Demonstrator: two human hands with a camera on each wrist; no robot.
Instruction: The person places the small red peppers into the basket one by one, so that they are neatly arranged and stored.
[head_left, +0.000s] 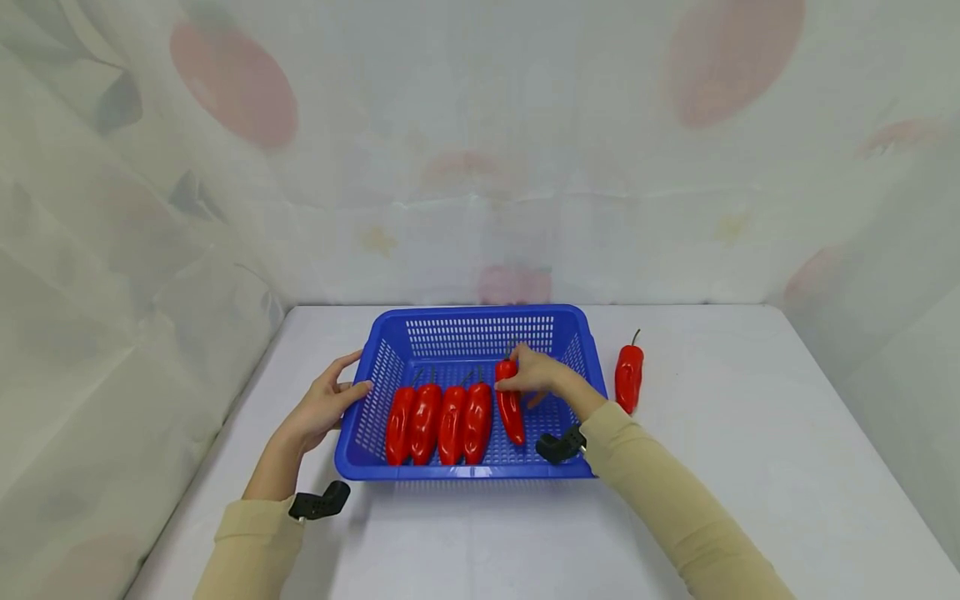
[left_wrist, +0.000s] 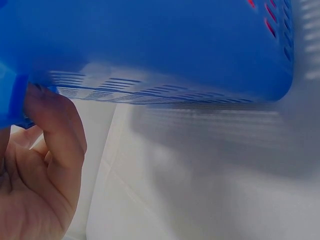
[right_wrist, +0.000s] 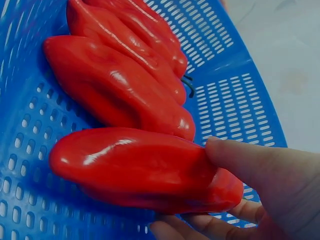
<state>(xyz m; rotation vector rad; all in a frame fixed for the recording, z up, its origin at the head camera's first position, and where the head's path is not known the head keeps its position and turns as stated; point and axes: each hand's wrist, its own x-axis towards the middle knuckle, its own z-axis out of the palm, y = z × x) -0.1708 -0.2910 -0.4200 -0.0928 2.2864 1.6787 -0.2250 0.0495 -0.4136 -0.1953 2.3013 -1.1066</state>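
Note:
My right hand (head_left: 534,371) reaches into a blue plastic basket (head_left: 480,472) and grips a red chili pepper (head_left: 510,408) near its stem end. In the right wrist view the thumb lies on top of this pepper (right_wrist: 135,167) and the other fingers come under it. Left of it in the basket, several more red peppers (head_left: 426,421) lie side by side, stems pointing to the back. My left hand (head_left: 321,408) holds the basket's left rim, thumb over the edge; in the left wrist view its fingers (left_wrist: 60,125) curl under the rim.
One more red pepper (head_left: 628,377) lies on the white table (head_left: 750,433), just right of the basket. Patterned white sheeting (head_left: 480,167) hangs behind the table and at both sides. A dark wrist camera (head_left: 561,446) hangs over the basket's front right part.

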